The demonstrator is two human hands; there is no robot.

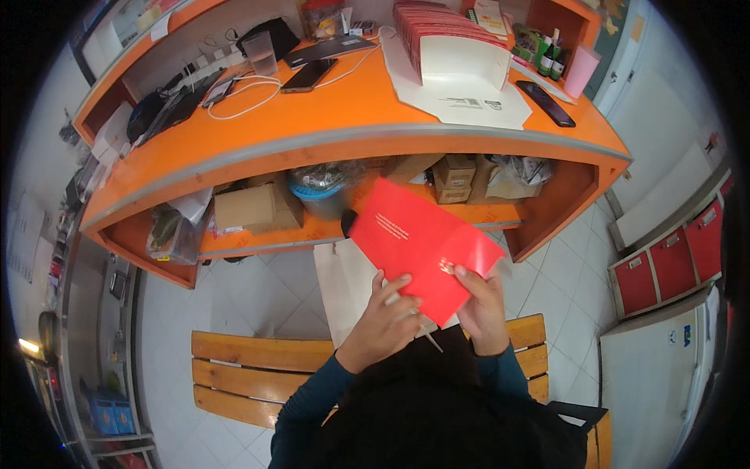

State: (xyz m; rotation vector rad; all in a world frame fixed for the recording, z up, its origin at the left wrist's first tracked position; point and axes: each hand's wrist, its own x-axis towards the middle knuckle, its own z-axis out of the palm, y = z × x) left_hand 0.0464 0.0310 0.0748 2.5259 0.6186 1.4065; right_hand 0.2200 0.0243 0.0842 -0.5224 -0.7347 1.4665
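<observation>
A glossy red paper envelope (418, 238) with gold print is held tilted in front of me, over my lap. My right hand (483, 306) grips its lower right end, the thumb lying on top near a gold emblem. My left hand (387, 319) is at the lower left edge, its bent fingers against the envelope. Below the envelope, a pale paper bag (336, 285) lies partly covered by it. A thin light cord (432, 338) shows between my hands. What lies under the envelope is hidden.
An orange desk (328, 117) curves ahead. On it, several red envelopes (445, 35) stand in a white open box (465, 66), near a phone (547, 104) and another phone (310, 76). A clear cup (260, 53) stands at left. Boxes fill the shelf below. A wooden bench (258, 367) is beneath me.
</observation>
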